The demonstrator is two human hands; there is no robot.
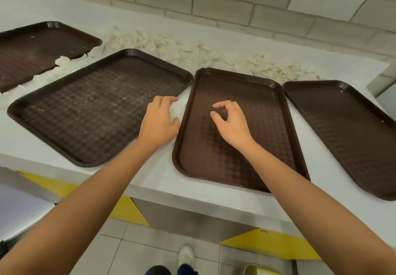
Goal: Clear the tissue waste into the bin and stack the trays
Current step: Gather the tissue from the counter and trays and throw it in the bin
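Head view, looking down on white tabletop (150, 178) against a tiled wall (214, 2).

Four brown trays lie flat in a row, none stacked: far-left tray (38, 49), partly out of frame; second tray (85, 107), angled; third tray (214, 167), its near end over the tabletop edge; fourth tray (342, 124) at right.

Tissue waste (192, 54) runs in a loose white band behind the trays, along the wall side. Some scraps overlap the far-left tray's near rim.

My left hand (159, 120) sits in the gap between the second and third trays, grip curled over a small tissue clump (179, 108) on the tabletop.

My right hand (230, 122) hovers above the third tray, grip narrow: thumb and forefinger loosely curled with a gap between, holding nothing.
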